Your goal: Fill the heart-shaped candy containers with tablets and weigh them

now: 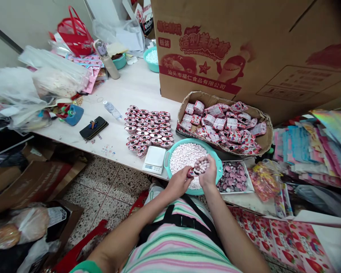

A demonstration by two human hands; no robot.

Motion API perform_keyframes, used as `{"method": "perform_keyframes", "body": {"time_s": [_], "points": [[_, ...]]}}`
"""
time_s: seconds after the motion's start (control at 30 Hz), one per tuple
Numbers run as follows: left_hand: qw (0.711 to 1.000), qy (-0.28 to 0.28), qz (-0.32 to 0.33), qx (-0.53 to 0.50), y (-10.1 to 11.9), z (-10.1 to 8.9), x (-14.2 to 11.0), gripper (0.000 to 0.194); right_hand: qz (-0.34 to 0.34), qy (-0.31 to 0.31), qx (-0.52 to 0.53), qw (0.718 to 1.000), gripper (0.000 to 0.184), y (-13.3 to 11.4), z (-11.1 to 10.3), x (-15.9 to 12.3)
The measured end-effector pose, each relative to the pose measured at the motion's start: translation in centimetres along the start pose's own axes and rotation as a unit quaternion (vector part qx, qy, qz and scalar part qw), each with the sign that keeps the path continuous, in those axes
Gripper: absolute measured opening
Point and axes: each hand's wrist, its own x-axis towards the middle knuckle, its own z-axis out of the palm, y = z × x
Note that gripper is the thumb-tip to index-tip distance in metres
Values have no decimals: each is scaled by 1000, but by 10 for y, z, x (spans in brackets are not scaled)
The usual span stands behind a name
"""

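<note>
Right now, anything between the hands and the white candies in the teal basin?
Nothing visible. The left hand and right hand are over the teal basin; only the pale candy cluster they hold sits above the white candies.

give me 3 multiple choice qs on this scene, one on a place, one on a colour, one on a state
1. Where is the digital scale?
A) right of the basin
B) left of the basin
C) on the floor

2. What colour is the basin?
A) red
B) yellow
C) teal

3. What is the right hand doing?
A) resting on the scale
B) holding a clump of pale candies
C) gripping a water bottle

1 B: the scale sits beside the basin's left rim.
2 C: its rim shows teal.
3 B: the clump sits in its fingers above the basin.
</note>
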Motion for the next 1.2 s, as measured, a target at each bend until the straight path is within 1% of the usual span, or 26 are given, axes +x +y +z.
{"method": "perform_keyframes", "body": {"time_s": [0.1,0.2,0.33,0.5,0.6,0.7,0.93,1.03,1.13,1.2], "points": [[1000,5,-12,-10,1,0,-3,40,-5,-9,-33,999,35,2,-1,-3],[1000,12,-22,-19,2,0,-5,39,-23,0,-53,998,35,5,0,-4],[1000,19,-6,-8,2,0,-8,40,-33,-2,-61,998,34,5,2,-6],[999,37,-2,-20,1,-1,-10,41,-48,-17,-66,997,31,5,6,-11],[999,39,7,-15,1,0,-11,39,-65,-6,-64,996,31,5,8,-12],[999,46,8,-28,0,0,-12,40,-67,0,-61,996,31,5,10,-14],[997,57,5,-53,0,-1,-14,41,-64,-7,-60,996,34,0,15,-20],[997,62,12,-47,1,-3,-13,40,-66,-8,-62,996,35,-3,17,-20],[997,61,15,-38,1,-3,-11,40,-59,-24,-70,996,35,-3,16,-18],[998,53,27,-18,0,-2,-10,43,-60,-17,-71,995,33,-2,15,-17]]}}
